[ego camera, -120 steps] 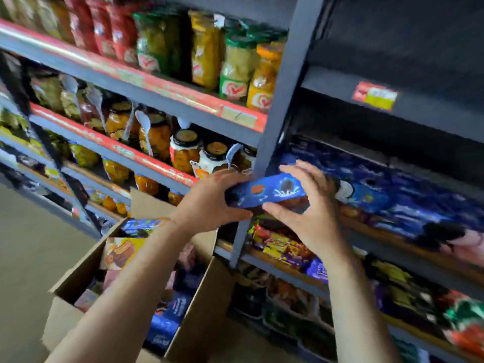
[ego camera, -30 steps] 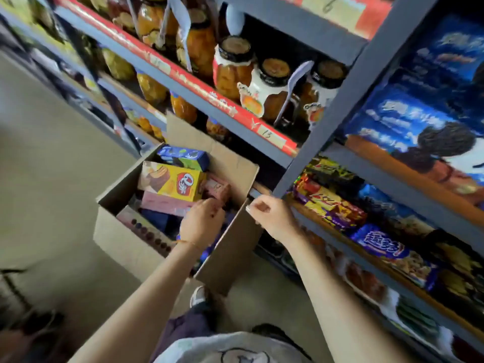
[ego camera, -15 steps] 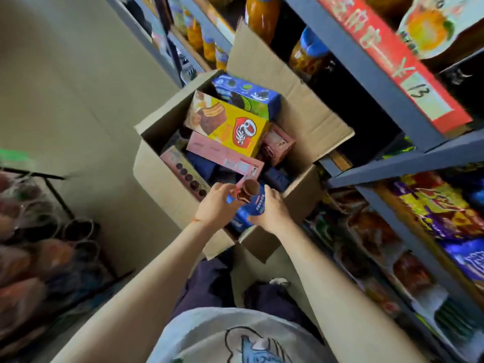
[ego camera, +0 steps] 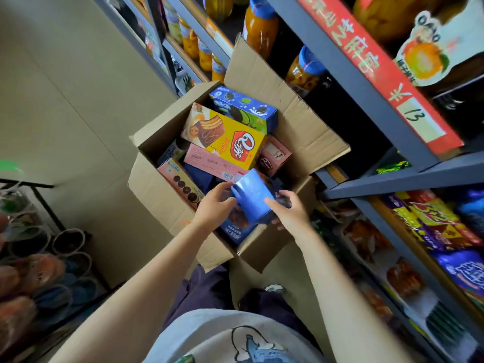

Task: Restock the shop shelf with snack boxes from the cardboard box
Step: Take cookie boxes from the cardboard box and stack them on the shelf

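Shop aisle, price-tagged shelf (ego camera: pixel 377 74), jarred fruit (ego camera: pixel 303 72), snack packets (ego camera: pixel 429 221)

Four seconds ago both hands held a blue snack box at the shelf edge. The left hand (ego camera: pixel 214 209) and right hand (ego camera: pixel 289 212) now hold another blue snack box (ego camera: pixel 251 196) over the cardboard box (ego camera: pixel 162 195), raised higher than half a second ago, end face up.

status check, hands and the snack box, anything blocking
Left hand and right hand both grip a blue snack box, above the near end of the cardboard box. Nothing blocking the lift.
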